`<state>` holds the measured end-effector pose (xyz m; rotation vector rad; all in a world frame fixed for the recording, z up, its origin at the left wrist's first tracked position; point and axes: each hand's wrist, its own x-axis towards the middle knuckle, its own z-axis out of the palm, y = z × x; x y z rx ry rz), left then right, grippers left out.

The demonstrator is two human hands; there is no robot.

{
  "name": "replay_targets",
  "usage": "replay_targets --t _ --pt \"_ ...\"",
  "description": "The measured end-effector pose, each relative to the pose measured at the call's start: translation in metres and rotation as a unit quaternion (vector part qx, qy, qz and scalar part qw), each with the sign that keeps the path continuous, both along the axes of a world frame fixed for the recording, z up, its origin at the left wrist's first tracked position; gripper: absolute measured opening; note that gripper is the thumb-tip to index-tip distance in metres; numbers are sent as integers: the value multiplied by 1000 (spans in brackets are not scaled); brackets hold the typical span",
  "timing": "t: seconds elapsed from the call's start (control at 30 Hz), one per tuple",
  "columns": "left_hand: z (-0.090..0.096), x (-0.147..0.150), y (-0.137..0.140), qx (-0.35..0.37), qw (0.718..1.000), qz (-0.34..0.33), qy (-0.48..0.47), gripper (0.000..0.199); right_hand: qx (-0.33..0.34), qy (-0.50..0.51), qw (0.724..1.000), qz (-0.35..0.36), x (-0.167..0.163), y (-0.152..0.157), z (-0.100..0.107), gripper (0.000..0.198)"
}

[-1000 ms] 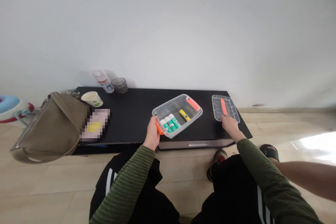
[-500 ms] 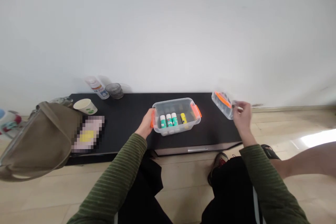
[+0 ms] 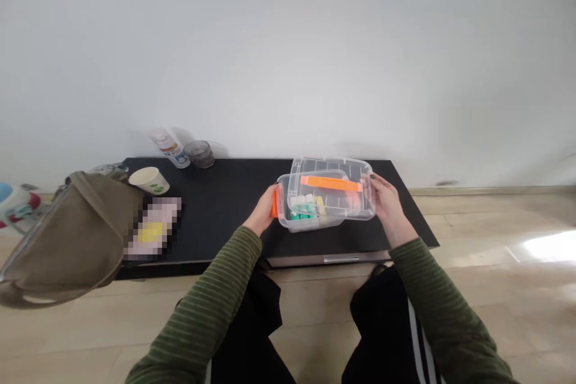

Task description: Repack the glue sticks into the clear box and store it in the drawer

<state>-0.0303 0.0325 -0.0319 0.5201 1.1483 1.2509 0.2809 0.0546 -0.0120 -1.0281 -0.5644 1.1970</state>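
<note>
A clear plastic storage box (image 3: 310, 225) stands on the black table, with several green-and-white glue sticks (image 3: 302, 210) and a yellow one (image 3: 320, 205) inside. My left hand (image 3: 264, 210) is closed on the box's left end, at its orange latch (image 3: 275, 201). In my right hand (image 3: 386, 201) is the clear lid (image 3: 330, 169) with an orange handle (image 3: 332, 183), gripped by its right edge. The lid hangs tilted over the box, shifted to the right, and the contents show through it.
On the table's left are a paper cup (image 3: 149, 181), a spray can (image 3: 170, 148), a dark glass ashtray-like bowl (image 3: 199, 154) and a blurred-out pinkish item (image 3: 155, 228). A brown bag (image 3: 72, 240) lies over the left end. A white wall (image 3: 288, 60) rises behind.
My right hand has brought the lid from the table's right end leftward over the box. My left hand still holds the box. A bare limb at the right has left the view.
</note>
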Motion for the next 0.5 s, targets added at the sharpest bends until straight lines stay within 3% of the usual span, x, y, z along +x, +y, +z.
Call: replay_targets --t 0.13,0.23,0.37,0.5 --pt "-4 1 2 1 1000 7 22 21 -35 -22 999 30 -15 11 0 20" --pt "-8 -3 4 26 991 0 133 23 -47 -55 996 44 -17 17 -1 20" --pt "-12 -9 4 86 954 18 286 25 -30 -136 989 56 -20 22 -9 30" --pt "-9 -10 1 100 950 -3 297 36 -30 -190 980 47 -25 26 -18 34"
